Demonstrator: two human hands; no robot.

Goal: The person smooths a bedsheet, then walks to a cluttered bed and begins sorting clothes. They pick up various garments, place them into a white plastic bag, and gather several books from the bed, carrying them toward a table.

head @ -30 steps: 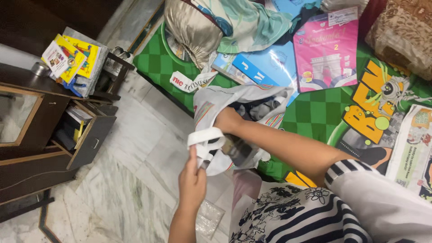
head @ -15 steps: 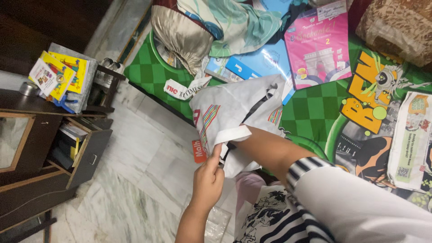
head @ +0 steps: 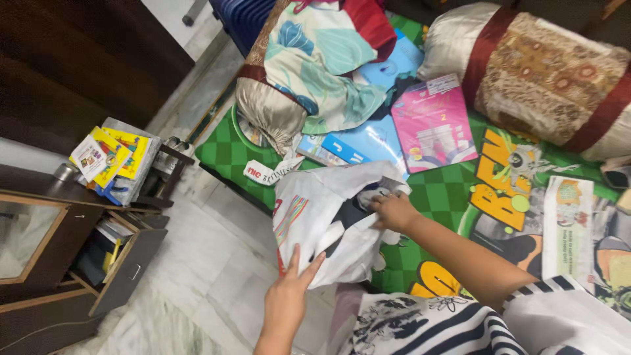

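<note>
Two hands work a white printed cloth bag (head: 328,217) at the edge of the green checked bed (head: 453,190): left hand (head: 289,296) splayed flat beneath, steadying; right hand (head: 392,212) pinching its mouth.

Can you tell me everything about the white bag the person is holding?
The white bag looks like thin, soft cloth or plastic, crumpled and floppy, with colourful stripes printed on one side. It lies at the edge of the green checked bedsheet, its mouth open and something dark showing inside. The left hand presses its lower side with spread fingers, and the right hand grips the bag's upper edge.
</note>
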